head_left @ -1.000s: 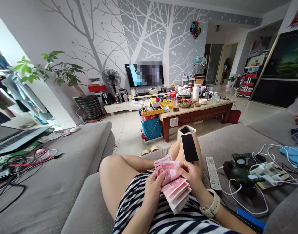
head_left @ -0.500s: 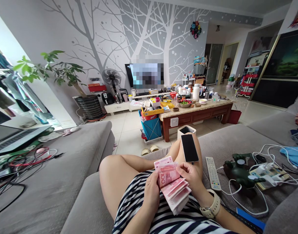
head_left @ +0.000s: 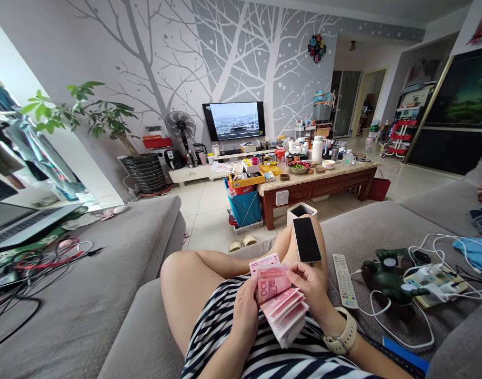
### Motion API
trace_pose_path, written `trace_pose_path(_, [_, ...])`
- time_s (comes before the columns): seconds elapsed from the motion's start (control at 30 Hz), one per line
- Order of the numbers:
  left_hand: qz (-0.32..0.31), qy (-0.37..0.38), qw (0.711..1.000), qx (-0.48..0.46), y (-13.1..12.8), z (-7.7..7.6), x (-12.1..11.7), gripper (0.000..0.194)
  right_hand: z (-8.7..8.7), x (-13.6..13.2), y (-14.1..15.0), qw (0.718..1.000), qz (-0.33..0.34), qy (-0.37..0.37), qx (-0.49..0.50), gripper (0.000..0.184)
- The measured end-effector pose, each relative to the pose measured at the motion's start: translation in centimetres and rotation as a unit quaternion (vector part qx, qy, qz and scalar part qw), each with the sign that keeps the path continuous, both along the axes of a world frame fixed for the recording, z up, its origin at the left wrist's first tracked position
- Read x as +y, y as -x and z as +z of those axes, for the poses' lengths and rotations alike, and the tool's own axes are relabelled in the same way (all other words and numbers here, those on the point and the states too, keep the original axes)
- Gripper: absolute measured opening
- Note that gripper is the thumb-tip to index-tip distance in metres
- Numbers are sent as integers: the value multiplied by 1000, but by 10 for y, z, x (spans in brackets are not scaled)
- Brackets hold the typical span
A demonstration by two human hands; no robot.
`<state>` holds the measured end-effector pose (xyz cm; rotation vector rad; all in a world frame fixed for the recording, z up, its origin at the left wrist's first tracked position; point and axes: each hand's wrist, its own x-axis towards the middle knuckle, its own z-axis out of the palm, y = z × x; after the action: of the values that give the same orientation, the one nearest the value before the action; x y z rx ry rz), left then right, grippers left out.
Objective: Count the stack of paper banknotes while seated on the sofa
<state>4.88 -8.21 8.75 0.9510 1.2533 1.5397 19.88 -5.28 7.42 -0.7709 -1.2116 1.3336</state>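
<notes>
A stack of pink 100 banknotes point(head_left: 273, 283) is folded over above my lap, its lower ends fanned out toward me. My left hand point(head_left: 245, 308) is closed round the left side of the stack, thumb on top. With thumb and finger, my right hand point(head_left: 309, 284) pinches the upper right edge of the notes; a cream-banded watch point(head_left: 342, 331) is on that wrist. A smartphone point(head_left: 306, 240) with a dark screen rests on my leg just beyond the right hand.
On the sofa to my right lie a white remote control point(head_left: 344, 280), a dark green figure-shaped object point(head_left: 391, 279) and a power strip point(head_left: 434, 287) with white cables. Left are a laptop point(head_left: 28, 226) and tangled cords. A cluttered coffee table point(head_left: 320, 184) stands ahead.
My hands and the banknotes are almost where they were, with only a tiny shift of the right fingers. The television picture now shows a landscape instead of a blurred patch.
</notes>
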Motion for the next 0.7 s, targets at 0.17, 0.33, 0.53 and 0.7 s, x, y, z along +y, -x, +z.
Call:
trace_pose_path(0.17, [2,-4,1000,7,0,2,0,22,1,-1,0,1000,3,3,0,27])
trace_pose_path(0.33, [-15,-8,1000,-15,1,-5,2,23,3,-2,0,1000,-2,1,-3,26])
trace_pose_path(0.53, [-15,9,999,-35,0,5,-2,22,3,-1,1,1000,-2,-5,4,26])
trace_pose_path(0.7, [4,23,993,-119,2,-13,5,21,-7,2,0,999,35,19,25,24])
